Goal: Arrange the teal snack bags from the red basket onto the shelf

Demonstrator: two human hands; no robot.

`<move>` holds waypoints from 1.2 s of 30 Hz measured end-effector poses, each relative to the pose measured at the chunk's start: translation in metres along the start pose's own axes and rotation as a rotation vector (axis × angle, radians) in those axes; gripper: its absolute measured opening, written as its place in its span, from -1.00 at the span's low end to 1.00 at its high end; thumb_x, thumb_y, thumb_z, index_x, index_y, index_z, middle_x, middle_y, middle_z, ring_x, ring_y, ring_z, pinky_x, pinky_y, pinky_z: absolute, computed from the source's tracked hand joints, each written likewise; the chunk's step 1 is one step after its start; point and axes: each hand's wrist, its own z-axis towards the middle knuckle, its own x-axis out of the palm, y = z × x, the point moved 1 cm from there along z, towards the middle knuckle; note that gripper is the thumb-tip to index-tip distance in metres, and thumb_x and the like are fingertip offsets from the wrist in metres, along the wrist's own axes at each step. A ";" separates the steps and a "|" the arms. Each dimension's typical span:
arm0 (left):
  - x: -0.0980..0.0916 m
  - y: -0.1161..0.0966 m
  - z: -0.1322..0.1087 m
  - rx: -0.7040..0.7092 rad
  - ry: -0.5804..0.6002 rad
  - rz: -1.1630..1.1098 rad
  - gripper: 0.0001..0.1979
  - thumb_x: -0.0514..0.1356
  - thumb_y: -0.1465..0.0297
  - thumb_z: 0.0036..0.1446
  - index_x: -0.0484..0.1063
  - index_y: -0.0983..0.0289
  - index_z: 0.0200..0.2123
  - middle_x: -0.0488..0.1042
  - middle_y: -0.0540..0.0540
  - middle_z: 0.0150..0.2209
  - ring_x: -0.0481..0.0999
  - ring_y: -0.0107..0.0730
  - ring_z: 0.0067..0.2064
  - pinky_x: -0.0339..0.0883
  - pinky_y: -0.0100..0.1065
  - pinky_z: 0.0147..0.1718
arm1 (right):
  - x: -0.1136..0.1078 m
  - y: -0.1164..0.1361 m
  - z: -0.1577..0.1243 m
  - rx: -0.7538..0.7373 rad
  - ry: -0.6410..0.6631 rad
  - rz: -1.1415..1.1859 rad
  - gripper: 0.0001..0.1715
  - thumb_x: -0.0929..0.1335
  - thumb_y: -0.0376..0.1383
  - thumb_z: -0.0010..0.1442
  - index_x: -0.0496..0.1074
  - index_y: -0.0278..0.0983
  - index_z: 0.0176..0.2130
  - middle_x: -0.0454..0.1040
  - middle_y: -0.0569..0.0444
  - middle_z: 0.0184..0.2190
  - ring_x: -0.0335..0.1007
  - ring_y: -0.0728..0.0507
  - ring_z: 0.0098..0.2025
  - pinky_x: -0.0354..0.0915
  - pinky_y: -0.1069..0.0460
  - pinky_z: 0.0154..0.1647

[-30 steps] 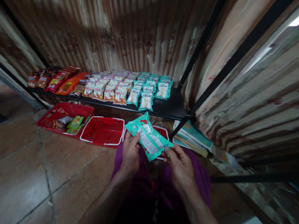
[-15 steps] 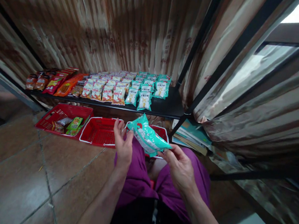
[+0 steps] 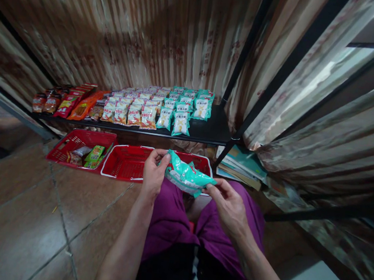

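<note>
The turquoise pillow-shaped plastic bag (image 3: 185, 177) is glossy, crinkled film. The red rectangular slotted basket (image 3: 89, 137) farthest left looks like smooth, hard plastic with a slight shine. The long black shelf board (image 3: 211, 131) has a smooth, dull sheen; the far beige-and-brown patterned curtain (image 3: 145, 28) is pleated cloth. Near, the purple cloth trousers (image 3: 169, 214) are matt; left, the brown square floor tiles (image 3: 99, 206) look faintly glossy.

The left hand (image 3: 154, 170), at nine o'clock, and right hand (image 3: 229, 203), at four, pinch a snack bag (image 3: 186, 176); from it, packets (image 3: 148, 117) line a shelf (image 3: 209, 131) at eleven, red baskets (image 3: 123, 162) sit at nine.
</note>
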 end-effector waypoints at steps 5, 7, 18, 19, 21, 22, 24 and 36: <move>0.001 -0.002 0.000 0.003 -0.099 -0.041 -0.76 0.32 0.26 -0.14 0.37 0.26 -0.44 0.38 -0.07 -0.51 0.35 -0.55 -0.48 0.23 -0.50 -0.45 | -0.001 -0.003 0.001 -0.004 0.009 0.017 -0.63 0.47 -0.01 -0.09 0.43 -0.24 -0.43 0.49 0.12 -0.51 0.44 -0.08 -0.45 0.35 0.07 -0.39; 0.002 -0.002 0.000 0.001 -0.137 -0.065 -0.75 0.32 0.27 -0.17 0.36 0.26 -0.45 0.36 -0.09 -0.53 0.34 -0.57 -0.50 0.20 -0.51 -0.49 | -0.002 -0.004 0.003 -0.009 0.005 0.020 -0.66 0.46 -0.03 -0.07 0.42 -0.24 -0.45 0.48 0.14 -0.52 0.43 -0.05 -0.48 0.33 0.09 -0.43; 0.003 0.000 -0.002 -0.088 -0.162 -0.064 -0.70 0.34 0.23 -0.22 0.36 0.28 -0.49 0.34 -0.11 -0.59 0.32 -0.57 -0.54 0.17 -0.50 -0.51 | 0.000 0.003 0.000 0.052 -0.048 0.024 -0.62 0.48 -0.03 -0.18 0.37 -0.25 -0.56 0.39 0.18 -0.63 0.34 -0.03 -0.60 0.25 0.09 -0.56; 0.003 -0.001 -0.002 -0.092 -0.159 -0.062 -0.71 0.34 0.23 -0.21 0.36 0.27 -0.49 0.34 -0.11 -0.59 0.32 -0.57 -0.55 0.17 -0.50 -0.52 | 0.001 0.003 0.000 0.063 -0.056 0.032 -0.61 0.49 -0.02 -0.19 0.37 -0.25 -0.56 0.39 0.19 -0.63 0.33 -0.02 -0.61 0.25 0.10 -0.56; 0.002 -0.001 -0.001 -0.093 -0.155 -0.056 -0.74 0.32 0.25 -0.19 0.36 0.27 -0.48 0.35 -0.11 -0.59 0.33 -0.57 -0.55 0.18 -0.50 -0.52 | 0.001 0.002 0.000 0.070 -0.062 0.051 -0.61 0.49 -0.02 -0.21 0.38 -0.25 -0.56 0.40 0.18 -0.61 0.33 -0.02 -0.60 0.26 0.10 -0.57; 0.002 -0.001 -0.001 -0.089 -0.154 -0.048 -0.75 0.31 0.26 -0.18 0.36 0.27 -0.47 0.36 -0.10 -0.58 0.33 -0.56 -0.54 0.19 -0.50 -0.51 | 0.001 0.001 0.001 0.069 -0.064 0.060 -0.61 0.49 -0.02 -0.20 0.38 -0.24 -0.56 0.40 0.18 -0.61 0.33 -0.02 -0.59 0.26 0.10 -0.57; 0.003 -0.001 -0.001 -0.080 -0.145 -0.020 -0.78 0.29 0.28 -0.15 0.38 0.27 -0.45 0.38 -0.08 -0.55 0.36 -0.55 -0.52 0.22 -0.49 -0.48 | 0.001 -0.001 0.001 0.071 -0.063 0.080 -0.63 0.49 -0.04 -0.19 0.39 -0.24 -0.54 0.41 0.18 -0.60 0.34 -0.03 -0.58 0.27 0.10 -0.57; 0.013 0.012 -0.018 0.025 -0.059 0.165 -0.79 0.23 0.30 0.04 0.45 0.25 -0.24 0.49 0.13 -0.15 0.47 -0.33 -0.13 0.31 -0.34 -0.12 | 0.002 0.002 0.001 -0.137 -0.179 -0.065 -0.67 0.46 -0.03 -0.08 0.42 -0.21 -0.45 0.46 0.08 -0.42 0.43 -0.10 -0.46 0.41 0.02 -0.50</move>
